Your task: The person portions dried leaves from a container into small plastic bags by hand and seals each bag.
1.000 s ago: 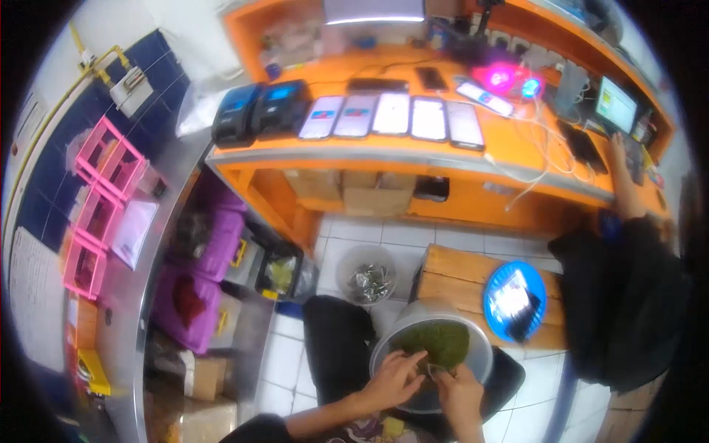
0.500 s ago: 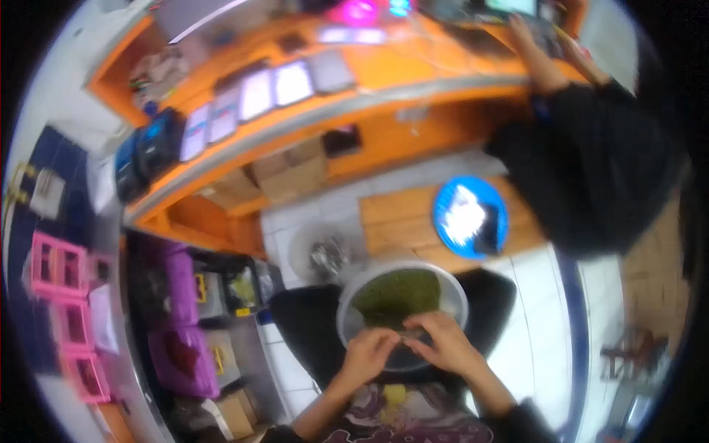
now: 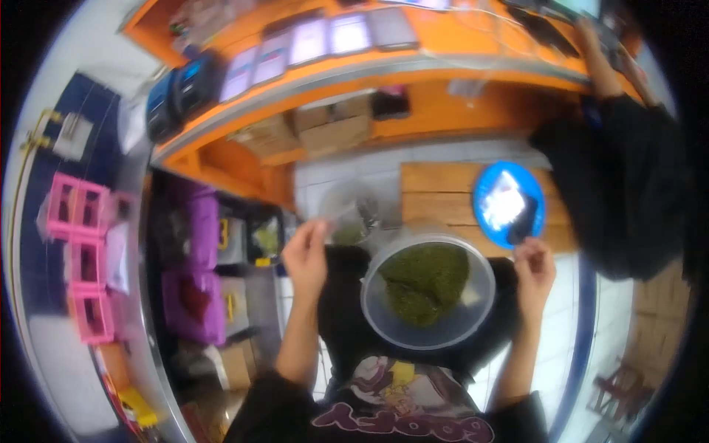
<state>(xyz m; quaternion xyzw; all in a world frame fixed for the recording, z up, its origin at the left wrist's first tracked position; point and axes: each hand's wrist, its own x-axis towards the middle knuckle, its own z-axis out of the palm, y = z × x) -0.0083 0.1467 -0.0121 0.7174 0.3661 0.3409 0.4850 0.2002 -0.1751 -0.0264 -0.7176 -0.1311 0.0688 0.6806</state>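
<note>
A round clear tub point(image 3: 375, 325) with a green, finely cut or powdery mass point(image 3: 428, 280) sits on the lap. To its left my left hand point(image 3: 305, 255) is raised with its fingers pinched, near a container point(image 3: 341, 201) on the floor that holds silvery pieces. What it grips is too blurred to make out. My right hand point(image 3: 534, 269) is on the other side of the tub, its fingertips together just below a blue round tray point(image 3: 478, 210) with white and black items. Anything between those fingers is too small to name.
The blue tray rests on a wooden bench point(image 3: 436, 192). Behind stands an orange counter point(image 3: 473, 70) with phones point(image 3: 309, 40) and black devices point(image 3: 196, 77). A person in black point(image 3: 620, 162) works at the right. Purple bins point(image 3: 193, 306) and pink baskets point(image 3: 90, 266) are at the left.
Both hands have left the space over the tub and moved apart, the left one toward the floor container, the right one toward the blue tray. The camera view has turned and shifted.
</note>
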